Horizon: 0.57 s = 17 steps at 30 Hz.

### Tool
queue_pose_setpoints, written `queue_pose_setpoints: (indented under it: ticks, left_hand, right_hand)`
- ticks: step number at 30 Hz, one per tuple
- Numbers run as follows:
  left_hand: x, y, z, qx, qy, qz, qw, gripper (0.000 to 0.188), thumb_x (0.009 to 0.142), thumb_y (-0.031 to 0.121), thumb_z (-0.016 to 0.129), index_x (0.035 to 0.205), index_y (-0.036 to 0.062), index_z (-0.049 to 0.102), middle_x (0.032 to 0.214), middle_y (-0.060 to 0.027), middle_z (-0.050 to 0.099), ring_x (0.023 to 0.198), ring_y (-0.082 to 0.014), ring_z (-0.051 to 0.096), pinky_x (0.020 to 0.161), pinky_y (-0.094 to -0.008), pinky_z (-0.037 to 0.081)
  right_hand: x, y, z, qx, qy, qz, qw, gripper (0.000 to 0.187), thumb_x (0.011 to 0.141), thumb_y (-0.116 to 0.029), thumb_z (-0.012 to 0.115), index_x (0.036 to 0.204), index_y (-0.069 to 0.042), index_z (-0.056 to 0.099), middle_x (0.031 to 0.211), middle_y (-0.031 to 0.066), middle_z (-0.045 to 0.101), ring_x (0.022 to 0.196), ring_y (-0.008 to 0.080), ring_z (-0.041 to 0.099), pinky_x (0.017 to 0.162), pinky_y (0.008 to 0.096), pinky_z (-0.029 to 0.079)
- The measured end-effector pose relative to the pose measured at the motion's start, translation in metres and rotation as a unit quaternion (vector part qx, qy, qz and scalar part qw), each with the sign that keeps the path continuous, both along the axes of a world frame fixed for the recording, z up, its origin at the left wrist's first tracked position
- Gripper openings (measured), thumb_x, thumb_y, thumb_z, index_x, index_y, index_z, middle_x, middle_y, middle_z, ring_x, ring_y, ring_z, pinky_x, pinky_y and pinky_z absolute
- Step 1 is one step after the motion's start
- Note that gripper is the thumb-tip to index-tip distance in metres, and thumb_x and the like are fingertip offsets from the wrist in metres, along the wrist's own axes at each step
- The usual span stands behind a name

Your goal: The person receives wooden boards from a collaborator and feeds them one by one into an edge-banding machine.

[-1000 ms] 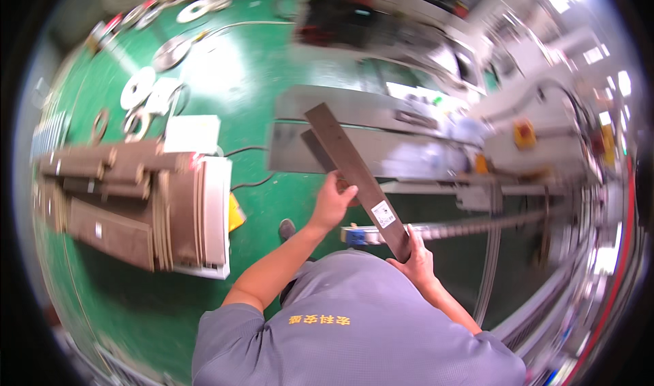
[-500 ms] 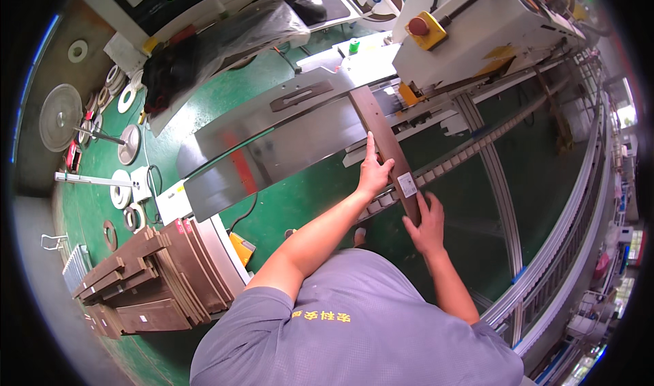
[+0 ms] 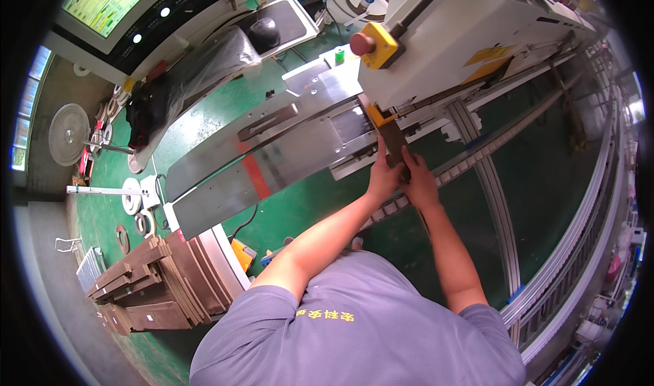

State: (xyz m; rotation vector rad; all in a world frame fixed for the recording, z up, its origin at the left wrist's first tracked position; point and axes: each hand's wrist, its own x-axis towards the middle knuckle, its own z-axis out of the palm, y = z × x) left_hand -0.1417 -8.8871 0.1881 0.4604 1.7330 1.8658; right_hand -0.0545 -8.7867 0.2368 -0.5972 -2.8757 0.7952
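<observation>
A narrow brown board (image 3: 391, 133) lies across the right end of the grey metal machine table (image 3: 300, 144). Its far end reaches the yellow guard (image 3: 381, 114) at the edge of the white machine housing (image 3: 436, 59), which partly hides it. My left hand (image 3: 383, 177) grips the board's left edge close to its near end. On the opposite edge my right hand (image 3: 421, 182) closes round the same near end, fingers pointing away from me. Both hands nearly meet there and cover much of that end.
A red stop button on a yellow box (image 3: 371, 45) projects from the housing. Brown boards (image 3: 157, 284) are stacked at the lower left. A roller rail (image 3: 470, 165) and metal frames run along the right. Rolls of edge tape (image 3: 131, 197) stand on the green floor.
The board has moved away from me, its far end now at the yellow guard. My left hand has slid to the near end, beside my right hand. The view has shifted.
</observation>
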Motion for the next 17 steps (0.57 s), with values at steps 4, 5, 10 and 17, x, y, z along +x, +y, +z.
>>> queue_pose_setpoints:
  ticks: [4, 5, 10, 17]
  left_hand:
    - [0.006, 0.049, -0.009, -0.018, -0.005, -0.003, 1.0, 0.096, 0.087, 0.002, 0.06, 0.157, 0.0151, -0.004, 0.111, -0.0132, 0.066, 0.088, -0.0187, 0.065, 0.074, -0.0304, 0.053]
    - [0.006, 0.06, -0.011, 0.005, 0.009, -0.001, 1.0, 0.097, 0.086, 0.003, 0.061, 0.157, 0.0147, -0.004, 0.11, -0.0138, 0.066, 0.088, -0.0193, 0.066, 0.074, -0.0308, 0.053]
    - [0.008, 0.129, 0.004, -0.081, 0.04, -0.016, 0.996, 0.102, 0.082, 0.013, 0.067, 0.156, 0.0109, -0.004, 0.099, -0.0199, 0.069, 0.093, -0.0346, 0.067, 0.08, -0.0396, 0.053]
    - [-0.098, 0.075, -0.017, -0.156, 0.525, -0.28, 0.788, 0.06, 0.082, 0.016, 0.068, 0.136, 0.0063, 0.046, 0.097, -0.0163, 0.07, 0.09, -0.0352, 0.066, 0.08, -0.0415, 0.052]
  right_hand:
    - [0.006, 0.045, -0.003, 0.023, -0.024, -0.014, 0.999, 0.087, 0.072, -0.014, 0.076, 0.149, -0.024, 0.036, 0.132, 0.0155, 0.051, 0.101, 0.0385, 0.063, 0.078, 0.0463, 0.055]
    - [0.007, 0.056, -0.005, 0.024, -0.003, -0.008, 1.0, 0.088, 0.072, -0.014, 0.076, 0.15, -0.025, 0.036, 0.133, 0.0151, 0.051, 0.1, 0.0384, 0.064, 0.078, 0.0458, 0.055]
    - [0.015, 0.133, -0.014, -0.012, 0.021, 0.006, 1.0, 0.091, 0.073, -0.017, 0.078, 0.151, -0.025, 0.034, 0.136, 0.0186, 0.047, 0.111, 0.0422, 0.058, 0.087, 0.0466, 0.052]
    - [-0.009, 0.136, -0.039, 0.345, -0.028, -0.024, 0.938, 0.088, 0.086, -0.049, 0.065, 0.151, -0.004, 0.027, 0.156, 0.025, 0.023, 0.142, 0.0463, 0.024, 0.114, 0.0554, 0.024]
